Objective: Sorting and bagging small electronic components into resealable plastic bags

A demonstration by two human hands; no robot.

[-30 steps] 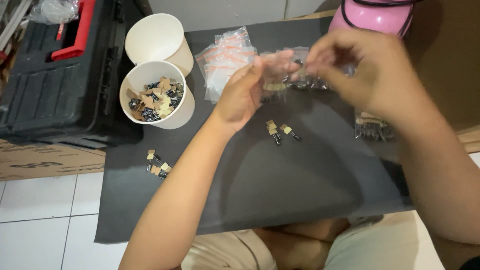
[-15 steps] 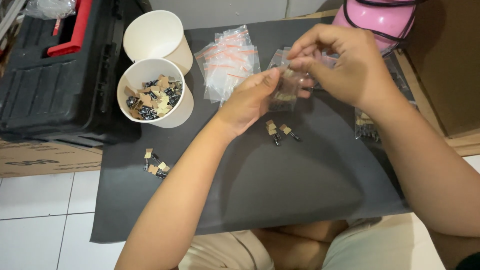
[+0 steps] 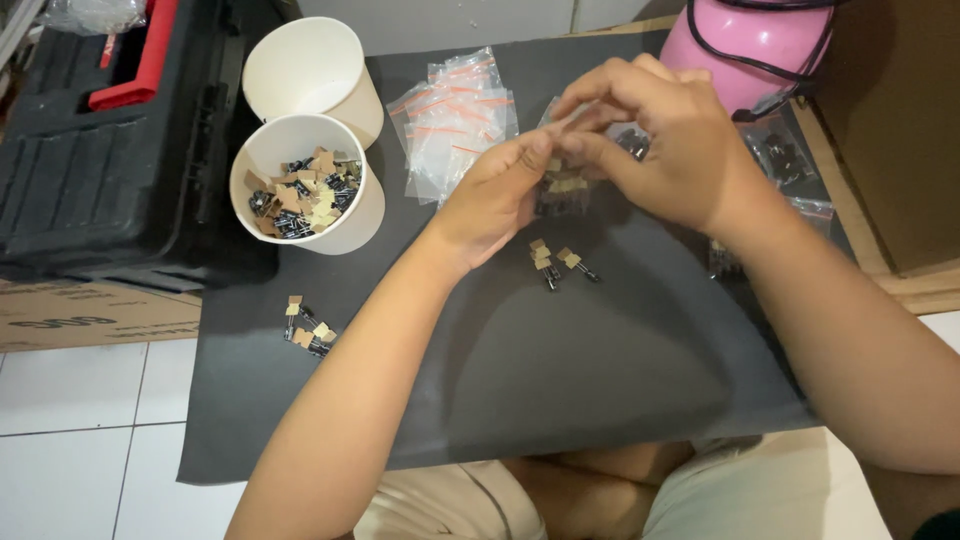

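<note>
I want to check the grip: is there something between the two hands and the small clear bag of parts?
Nothing visible. The left hand and the right hand both pinch the small clear bag directly, above the dark mat. The loose parts lie below it, apart from it.

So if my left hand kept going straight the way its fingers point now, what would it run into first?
The left hand points up and right, and its fingers already touch the small clear plastic bag pinched with the right hand. Past those, probably the pink rounded container; depth is unclear.
</note>
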